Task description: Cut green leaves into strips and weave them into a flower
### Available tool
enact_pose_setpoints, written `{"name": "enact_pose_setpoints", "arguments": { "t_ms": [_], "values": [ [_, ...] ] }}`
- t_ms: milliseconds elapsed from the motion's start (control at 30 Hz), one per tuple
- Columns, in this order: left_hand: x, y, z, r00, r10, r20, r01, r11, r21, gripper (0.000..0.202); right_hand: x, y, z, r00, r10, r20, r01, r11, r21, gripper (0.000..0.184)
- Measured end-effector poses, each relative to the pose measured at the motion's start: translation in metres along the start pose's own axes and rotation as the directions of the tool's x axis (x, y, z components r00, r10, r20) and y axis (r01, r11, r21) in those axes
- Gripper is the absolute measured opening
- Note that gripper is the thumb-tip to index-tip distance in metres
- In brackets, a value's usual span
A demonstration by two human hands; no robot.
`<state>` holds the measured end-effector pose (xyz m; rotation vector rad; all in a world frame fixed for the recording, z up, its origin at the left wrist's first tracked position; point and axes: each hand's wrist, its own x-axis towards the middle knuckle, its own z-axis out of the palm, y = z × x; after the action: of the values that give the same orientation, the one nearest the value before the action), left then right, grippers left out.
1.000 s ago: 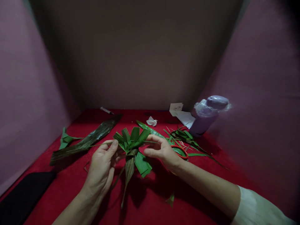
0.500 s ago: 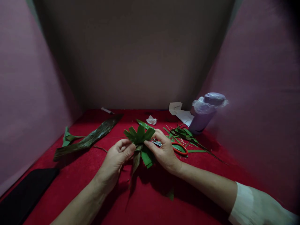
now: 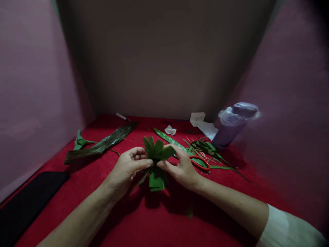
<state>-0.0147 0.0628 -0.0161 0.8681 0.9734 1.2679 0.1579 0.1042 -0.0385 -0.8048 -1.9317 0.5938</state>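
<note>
Now that the left hand and right hand have drawn together, each grip is closed, thumb inward, on the waist of the green leaf bundle above the red tabletop, seemingly steadying it from both sides.

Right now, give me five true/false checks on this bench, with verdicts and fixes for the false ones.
1. The left hand and right hand both hold the bundle. True.
2. The scissors are in the left hand. False: the scissors lie on the cloth, beyond the right hand.
3. The syringe lies near the back wall. True.
4. The tissue is left of the syringe. False: it is right of it.
5. The cloth is blue. False: it is red.
</note>
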Motion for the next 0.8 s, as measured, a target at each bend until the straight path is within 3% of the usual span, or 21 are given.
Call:
{"name": "enact_pose_setpoints", "arguments": {
  "t_ms": [100,333,533,633,800],
  "values": [
    [0.0002,-0.0005,0.0001,1.0,0.019,-0.001,-0.019,1.0,0.02,0.027,0.0003,-0.0015,0.0004,0.998,-0.032,0.051,0.031,0.999,0.031,0.008],
    [-0.0004,-0.0001,-0.0006,0.999,0.037,-0.017,-0.037,0.999,0.022,0.027,-0.0002,-0.0013,0.0054,0.996,0.071,0.058,-0.084,0.96,0.266,0.016],
    [-0.0007,-0.0008,-0.0012,0.999,-0.02,0.034,0.022,0.998,-0.057,0.028,-0.0011,0.0045,0.0072,0.956,0.223,0.191,-0.289,0.825,0.486,0.012],
    [0.0026,-0.0026,-0.003,0.998,-0.051,0.046,0.056,0.993,-0.103,0.031,-0.0024,0.0046,0.0084,0.937,0.284,0.204,-0.349,0.79,0.504,0.013],
    [0.0054,-0.0056,-0.0042,0.987,-0.099,0.13,0.119,0.979,-0.162,0.033,-0.0029,0.0021,0.0096,0.955,0.255,0.152,-0.296,0.849,0.437,0.014]
  ]
}}
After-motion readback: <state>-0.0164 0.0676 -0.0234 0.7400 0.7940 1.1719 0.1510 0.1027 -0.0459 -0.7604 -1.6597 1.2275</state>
